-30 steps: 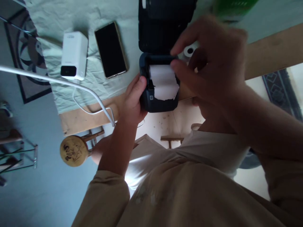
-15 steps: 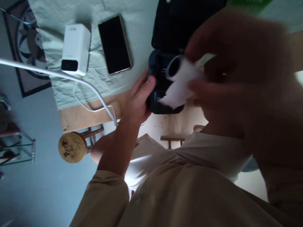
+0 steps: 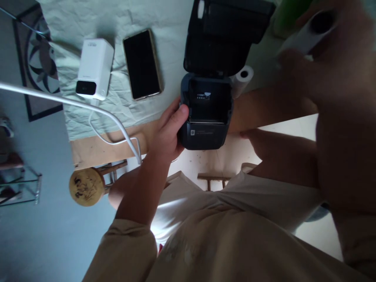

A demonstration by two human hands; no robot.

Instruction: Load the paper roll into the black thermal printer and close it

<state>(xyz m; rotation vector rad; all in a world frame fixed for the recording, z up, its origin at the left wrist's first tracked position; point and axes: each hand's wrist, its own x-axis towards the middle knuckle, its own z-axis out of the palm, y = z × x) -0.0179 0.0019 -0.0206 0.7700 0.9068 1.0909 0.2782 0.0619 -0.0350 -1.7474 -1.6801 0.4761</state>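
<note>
Printer (image 3: 207, 113) lid-open, front toward wearer

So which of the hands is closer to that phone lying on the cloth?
Left. The left hand grips the open printer just right of the phone; the right hand is far off right, holding a paper roll.

I read this as a home work corner. A wooden table (image 3: 96, 147) carries a wrinkled pale cloth (image 3: 117, 15), a phone (image 3: 142, 64), a white charger block (image 3: 94, 68) with cable (image 3: 73, 103), and a small label printer (image 3: 207, 111). Patterned rugs (image 3: 38, 66) and a wooden stool (image 3: 86, 186) occupy the floor.
</note>
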